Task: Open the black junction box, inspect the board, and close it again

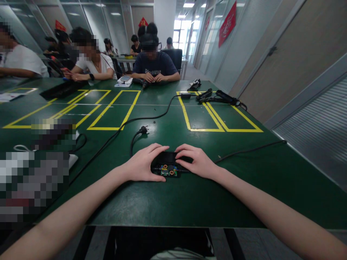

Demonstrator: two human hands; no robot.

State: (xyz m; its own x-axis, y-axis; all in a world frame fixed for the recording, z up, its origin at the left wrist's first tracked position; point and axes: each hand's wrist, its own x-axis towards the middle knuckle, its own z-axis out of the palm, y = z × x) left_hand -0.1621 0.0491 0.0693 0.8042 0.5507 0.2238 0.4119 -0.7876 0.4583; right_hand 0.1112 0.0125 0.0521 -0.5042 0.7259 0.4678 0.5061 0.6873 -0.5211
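Note:
An opened black power adapter lies on the green table in front of me, its circuit board [168, 170] bare, with copper coils on it. Behind the board, a black casing half [166, 158] shows between my hands. My left hand [146, 163] curves round the left end of the adapter, thumb at the near edge and fingers at the far side. From the right, my right hand [196, 160] holds the casing edge between thumb and fingers; the exact contact is partly hidden. A power plug [143, 130] on a black cord lies just beyond my left hand.
A long black cable with an inline box [185, 96] crosses the table. Black gear [222, 98] lies at the far right, and a power drill [143, 83] near a person opposite [155, 65]. Yellow tape [105, 128] marks the tabletop. Blurred items [35, 180] sit at left.

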